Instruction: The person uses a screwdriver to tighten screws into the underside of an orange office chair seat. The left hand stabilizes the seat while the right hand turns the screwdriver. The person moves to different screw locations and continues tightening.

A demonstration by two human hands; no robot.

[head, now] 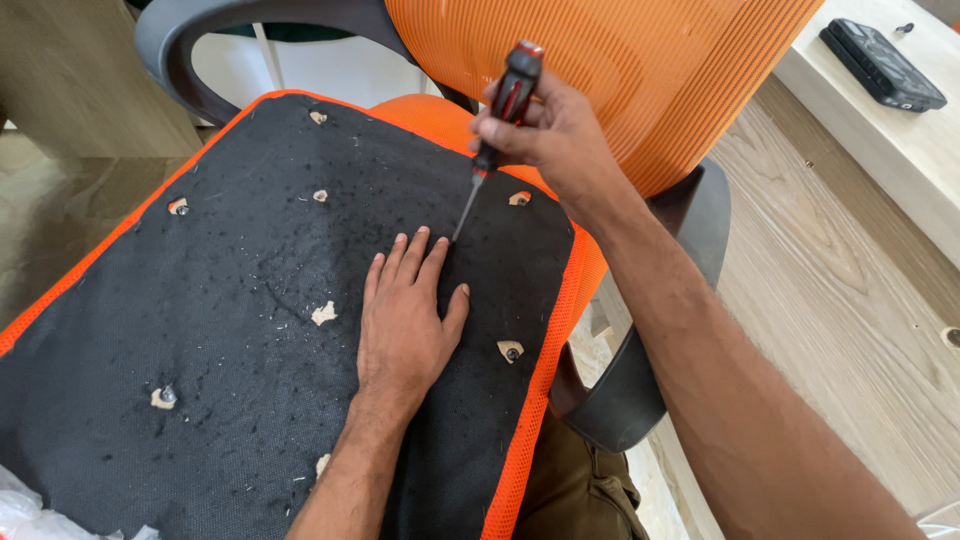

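L hand (405, 315) lies flat, fingers spread, palm down on the black underside of the seat pad (230, 300), toward its right edge. R hand (545, 135) is closed round a red/black screwdriver (497, 125), tip touching the fabric just past the L fingertips (near the pad's far right corner). Orange mesh backrest (640, 70) rises behind; grey armrest (640, 390) sits off the pad's right edge.
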